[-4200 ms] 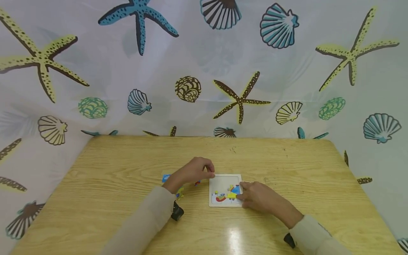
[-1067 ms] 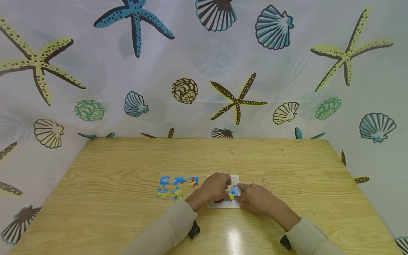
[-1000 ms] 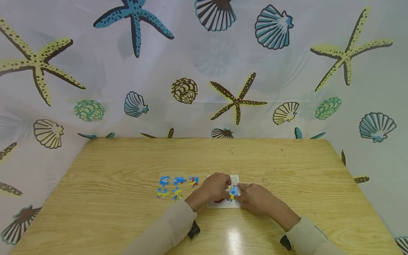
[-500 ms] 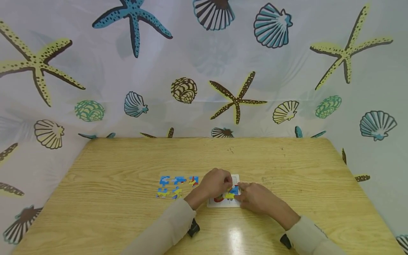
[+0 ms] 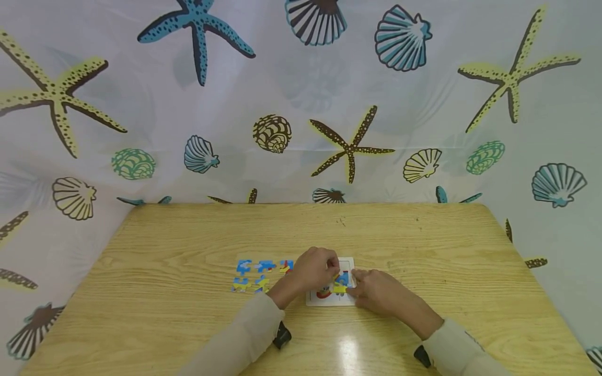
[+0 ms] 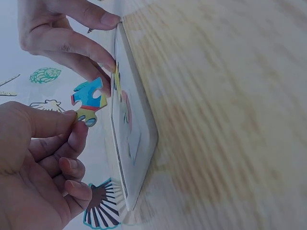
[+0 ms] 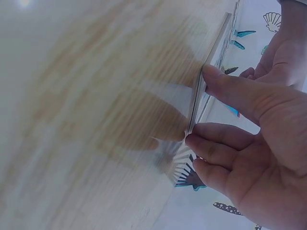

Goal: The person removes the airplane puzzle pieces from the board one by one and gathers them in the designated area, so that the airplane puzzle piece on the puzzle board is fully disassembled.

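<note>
My left hand [image 5: 320, 269] is over a small white puzzle tray [image 5: 329, 302], pinching a jigsaw piece [image 6: 88, 96] between thumb and forefinger. The piece is blue, yellow and red, and tilts above the tray in the left wrist view; the other fingers curl loosely. At the tray's right side rests my right hand [image 5: 376, 290], its thumb and fingertips touching the edge [image 7: 195, 103] with fingers fairly straight. A red-hulled boat picture [image 5: 323, 294] shows in the tray's lower left. Part of the tray is hidden behind the left hand.
Several loose jigsaw pieces lie in two rows left of the tray, among them a blue one [image 5: 244, 267] and a yellow-blue one [image 5: 240, 284]. They rest on a wooden table [image 5: 164, 313]. Behind it hangs a seashell-printed cloth [image 5: 301, 78].
My left hand has moved from the tray's upper left edge to over its middle. In the last second it lifted slightly, and the pinched piece shifted. The right hand stays at the right edge.
</note>
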Action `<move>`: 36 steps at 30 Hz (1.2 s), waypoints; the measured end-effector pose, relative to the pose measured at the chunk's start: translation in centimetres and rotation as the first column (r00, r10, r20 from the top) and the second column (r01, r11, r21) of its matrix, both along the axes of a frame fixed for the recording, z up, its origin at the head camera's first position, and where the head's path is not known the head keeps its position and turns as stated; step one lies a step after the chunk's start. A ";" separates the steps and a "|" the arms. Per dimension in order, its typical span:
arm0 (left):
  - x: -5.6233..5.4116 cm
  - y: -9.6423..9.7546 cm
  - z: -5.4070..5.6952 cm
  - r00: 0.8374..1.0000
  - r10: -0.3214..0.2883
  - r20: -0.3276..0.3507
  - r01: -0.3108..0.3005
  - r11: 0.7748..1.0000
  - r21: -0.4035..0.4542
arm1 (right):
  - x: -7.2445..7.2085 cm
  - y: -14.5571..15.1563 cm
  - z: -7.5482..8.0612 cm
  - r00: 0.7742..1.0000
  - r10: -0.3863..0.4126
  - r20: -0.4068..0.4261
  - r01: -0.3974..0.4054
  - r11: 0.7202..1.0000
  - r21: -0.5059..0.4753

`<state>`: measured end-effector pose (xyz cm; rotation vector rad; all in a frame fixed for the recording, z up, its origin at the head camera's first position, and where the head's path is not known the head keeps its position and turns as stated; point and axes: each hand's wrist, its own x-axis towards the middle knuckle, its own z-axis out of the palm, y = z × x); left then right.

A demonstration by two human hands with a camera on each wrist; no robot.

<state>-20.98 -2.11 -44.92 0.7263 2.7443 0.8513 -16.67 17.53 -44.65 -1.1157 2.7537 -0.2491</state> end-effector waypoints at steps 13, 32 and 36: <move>-0.2 -2.6 0.3 0.997 0.074 0.021 -0.075 0.996 0.047 | 0.2 -0.1 0.1 0.999 0.006 -0.033 -0.005 1.000 0.028; -1.2 -8.7 0.1 0.997 0.072 0.043 -0.074 0.996 0.043 | 0.2 -0.1 0.1 1.000 0.013 -0.023 -0.012 0.999 0.038; -1.1 -9.4 0.0 0.997 0.060 0.055 -0.062 0.997 0.045 | 0.2 -0.2 0.1 1.000 -0.016 0.008 0.016 0.999 0.031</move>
